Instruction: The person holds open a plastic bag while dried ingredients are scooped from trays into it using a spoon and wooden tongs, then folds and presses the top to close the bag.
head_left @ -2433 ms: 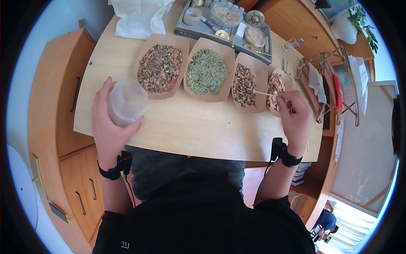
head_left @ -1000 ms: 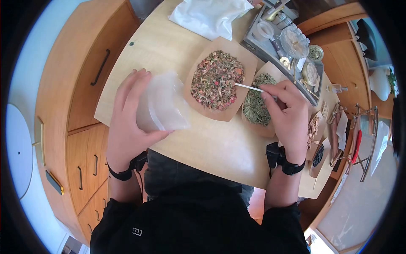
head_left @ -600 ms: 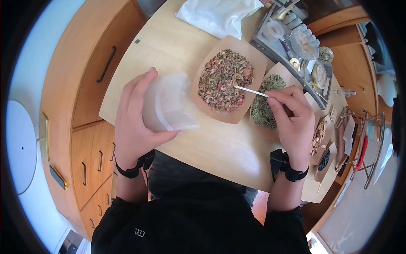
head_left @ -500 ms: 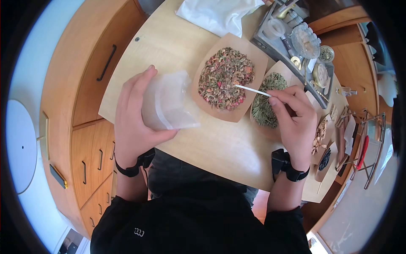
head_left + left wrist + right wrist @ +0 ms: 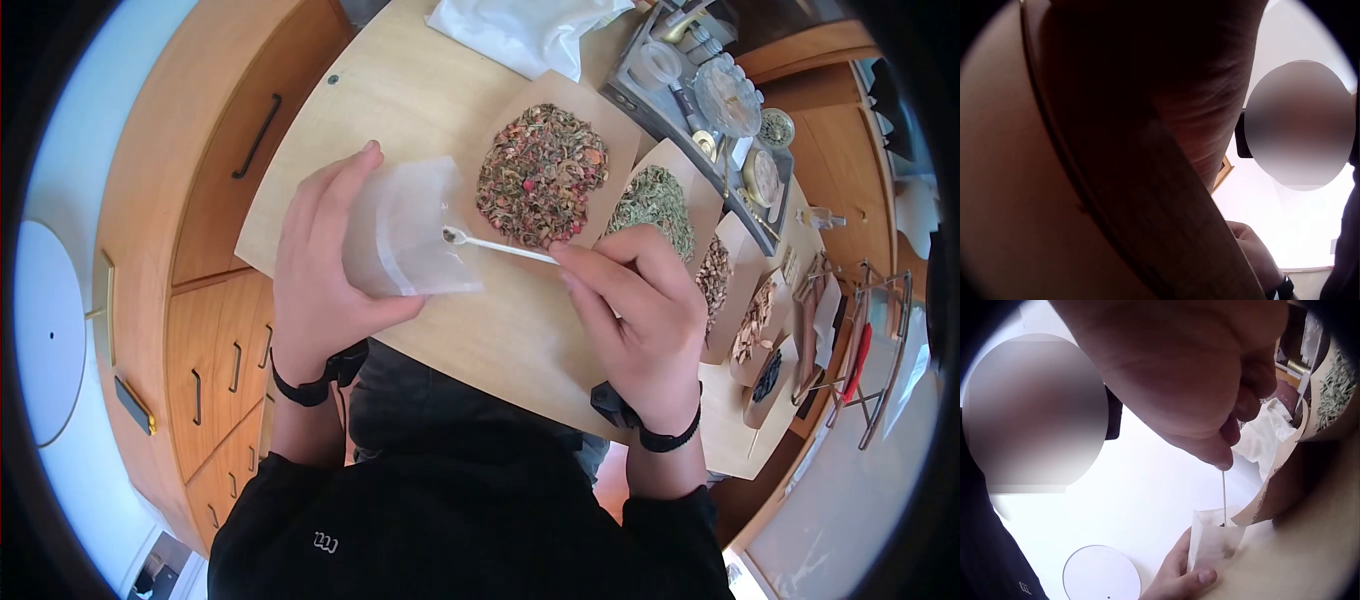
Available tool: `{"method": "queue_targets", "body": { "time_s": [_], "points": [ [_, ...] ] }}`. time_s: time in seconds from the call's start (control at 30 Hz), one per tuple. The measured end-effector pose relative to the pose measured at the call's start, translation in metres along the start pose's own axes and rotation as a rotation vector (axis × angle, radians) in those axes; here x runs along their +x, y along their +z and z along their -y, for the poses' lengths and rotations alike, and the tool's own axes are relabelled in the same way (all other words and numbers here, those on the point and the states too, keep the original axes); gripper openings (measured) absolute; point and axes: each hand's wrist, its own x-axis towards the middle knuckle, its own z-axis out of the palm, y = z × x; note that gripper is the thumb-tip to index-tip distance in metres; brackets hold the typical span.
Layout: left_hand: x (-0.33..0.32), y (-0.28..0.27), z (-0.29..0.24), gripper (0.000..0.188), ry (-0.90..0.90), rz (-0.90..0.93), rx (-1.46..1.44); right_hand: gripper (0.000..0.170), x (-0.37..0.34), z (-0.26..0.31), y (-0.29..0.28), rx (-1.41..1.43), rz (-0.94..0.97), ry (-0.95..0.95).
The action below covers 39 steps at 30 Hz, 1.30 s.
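My left hand point(image 5: 325, 265) grips a translucent whitish pouch point(image 5: 405, 240) between thumb and fingers, its mouth facing right. My right hand point(image 5: 640, 315) pinches the handle of a thin white spoon point(image 5: 510, 249). A little dark dried matter lies in the spoon's bowl, which is right at the pouch's mouth. From the right wrist, the spoon point(image 5: 1224, 494) points down into the opening of the pouch point(image 5: 1207, 547). Just beyond the hands is a mix of dried herbs and red petals point(image 5: 545, 175) in a brown paper tray point(image 5: 622, 150). The left wrist view is mostly dark palm and strap.
More paper trays run rightward with green sprigs point(image 5: 655, 205), brown chopped pieces point(image 5: 715, 275), pale shavings point(image 5: 755, 320) and black pieces point(image 5: 768, 380). A grey tray point(image 5: 640, 105) of jars and brass tools stands behind. A white bag point(image 5: 530, 30) lies at the back.
The spoon in my right hand has left the herb mix and moved left to the pouch's mouth. Earlier the view turned leftward from the brown pieces. My left hand keeps its grip on the pouch.
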Motion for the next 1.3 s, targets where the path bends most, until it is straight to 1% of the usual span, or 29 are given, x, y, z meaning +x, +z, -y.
{"method": "queue_targets", "body": {
  "time_s": [0.07, 0.1, 0.17, 0.2, 0.27, 0.33, 0.4, 0.43, 0.5, 0.63, 0.7, 0.97, 1.03, 1.13, 1.23, 1.27, 1.3],
  "points": [
    [0.000, 0.000, 0.001, 0.114, 0.002, -0.005, -0.001, 0.019, 0.001, -0.001, -0.006, -0.113, -0.043, 0.012],
    [0.000, 0.000, 0.001, 0.114, 0.001, -0.006, -0.004, 0.019, 0.001, -0.003, -0.012, -0.118, -0.039, 0.011],
    [0.000, 0.000, 0.001, 0.114, -0.003, -0.012, -0.010, 0.019, 0.003, -0.010, -0.027, -0.256, -0.139, 0.151],
    [0.000, -0.001, 0.001, 0.114, 0.001, -0.009, -0.004, 0.019, 0.003, -0.017, -0.032, -0.259, -0.136, 0.148],
    [0.000, -0.001, 0.001, 0.114, 0.004, -0.010, 0.003, 0.018, 0.001, -0.032, -0.040, -0.310, -0.147, 0.214],
    [0.001, -0.002, 0.001, 0.114, 0.012, 0.001, 0.004, 0.018, 0.003, -0.033, -0.042, -0.322, -0.112, 0.229],
    [0.001, -0.002, 0.001, 0.114, 0.009, 0.004, 0.009, 0.018, 0.006, -0.026, -0.038, -0.169, -0.034, 0.314],
    [0.001, -0.002, 0.000, 0.114, 0.008, 0.009, 0.014, 0.018, 0.006, -0.026, -0.033, -0.169, -0.035, 0.317],
    [0.001, -0.001, -0.001, 0.114, 0.012, 0.009, 0.024, 0.019, 0.005, -0.029, -0.022, -0.044, -0.017, 0.315],
    [0.001, -0.001, -0.001, 0.114, 0.012, -0.002, 0.028, 0.018, 0.004, -0.030, -0.013, 0.030, -0.046, 0.343],
    [0.001, -0.002, -0.001, 0.113, 0.009, -0.003, 0.025, 0.017, 0.004, -0.028, -0.013, 0.079, -0.061, 0.414],
    [0.001, -0.002, -0.001, 0.113, 0.006, -0.011, 0.020, 0.017, 0.001, -0.032, -0.020, 0.124, -0.087, 0.411],
    [0.001, -0.004, -0.001, 0.109, -0.036, 0.029, 0.011, 0.018, 0.000, -0.028, -0.021, 0.140, -0.084, 0.413],
    [0.000, -0.004, -0.002, 0.108, -0.045, 0.033, 0.030, 0.019, -0.002, -0.020, -0.015, 0.221, -0.059, 0.420],
    [0.001, -0.003, -0.002, 0.108, -0.039, 0.029, 0.023, 0.022, -0.002, -0.013, 0.000, 0.099, -0.014, 0.088],
    [0.001, -0.002, -0.001, 0.108, -0.035, 0.030, 0.018, 0.022, -0.002, -0.012, -0.003, 0.094, -0.016, 0.091],
    [0.001, -0.001, -0.001, 0.108, -0.034, 0.024, 0.019, 0.022, -0.002, -0.010, -0.007, 0.019, -0.049, 0.098]
  ]
}}
